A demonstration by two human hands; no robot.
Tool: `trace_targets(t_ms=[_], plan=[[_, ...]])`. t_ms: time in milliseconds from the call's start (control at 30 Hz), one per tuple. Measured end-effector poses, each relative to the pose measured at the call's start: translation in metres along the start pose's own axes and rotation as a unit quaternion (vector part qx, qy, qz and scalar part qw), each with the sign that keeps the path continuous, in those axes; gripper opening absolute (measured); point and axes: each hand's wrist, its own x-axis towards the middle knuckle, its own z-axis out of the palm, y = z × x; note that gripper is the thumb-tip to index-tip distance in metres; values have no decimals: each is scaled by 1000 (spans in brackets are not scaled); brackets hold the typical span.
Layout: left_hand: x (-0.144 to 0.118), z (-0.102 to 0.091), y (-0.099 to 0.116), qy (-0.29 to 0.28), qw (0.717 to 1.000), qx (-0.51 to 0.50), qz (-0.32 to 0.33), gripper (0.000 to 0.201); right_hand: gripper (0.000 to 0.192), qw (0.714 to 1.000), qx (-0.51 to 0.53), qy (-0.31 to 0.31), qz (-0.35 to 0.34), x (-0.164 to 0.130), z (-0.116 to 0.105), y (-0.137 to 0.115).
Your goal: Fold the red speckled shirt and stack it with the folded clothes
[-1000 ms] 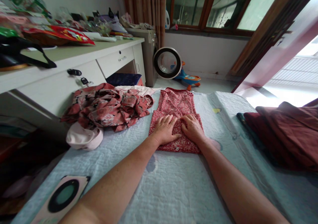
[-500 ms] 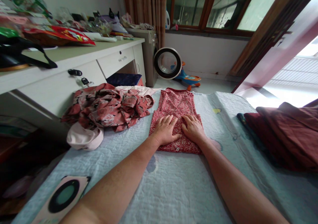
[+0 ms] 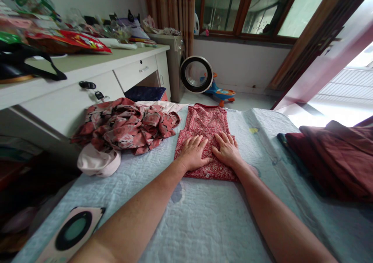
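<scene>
A pale blue quilted cover (image 3: 186, 224) spreads across the foreground, with a white desk (image 3: 145, 54) along its left side and a washing machine (image 3: 175, 70), round door open, past its far edge. Folded dark red clothes (image 3: 344, 158) lie stacked at the right; a crumpled floral garment (image 3: 128, 127) is heaped at the left. Between them, on the quilted cover, a red patterned garment (image 3: 206, 121) lies folded flat, directly under both hands. The left hand (image 3: 194, 154) rests palm down on it, fingers extended and a thumb out to the side, clasping nothing; the right hand (image 3: 227, 150) lies likewise, fingers slightly spread, near the garment's right edge. A small white button (image 3: 207, 175) shows at the near edge.
</scene>
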Motion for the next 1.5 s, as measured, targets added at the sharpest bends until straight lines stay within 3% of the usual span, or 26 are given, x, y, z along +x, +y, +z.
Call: trace_targets(t_ms=[133,233,333,467,633,933,1067,1133,1267,1367,1500], plan=[[-1,-2,0,-6,1000,-6,0,86,52,994,52,96,-12,0,-6,3],[-1,-4,0,-11,1000,-13,-1,86,41,975,118,160,-99,1,-10,4],[0,-3,0,-9,1000,-15,0,87,41,967,148,110,-175,2,-7,3],[0,-1,0,3,1000,-11,0,89,45,976,127,40,-174,3,2,1],[1,1,-7,9,1000,-1,-2,84,44,979,110,31,-170,4,2,2],[4,-7,-45,11,993,32,-113,68,43,980,100,28,-172,5,1,1],[3,-11,-46,39,988,35,-143,71,43,979,100,27,-174,5,1,1],[2,-17,-39,83,987,41,-132,67,44,980,97,27,-174,4,1,0],[0,-24,-21,143,989,22,-18,53,46,988,66,35,-138,2,-1,-2],[-1,-17,-13,105,994,1,28,47,50,993,48,33,-103,1,-1,-3],[-1,-3,-13,67,998,0,3,52,54,993,60,28,-93,4,1,-1]])
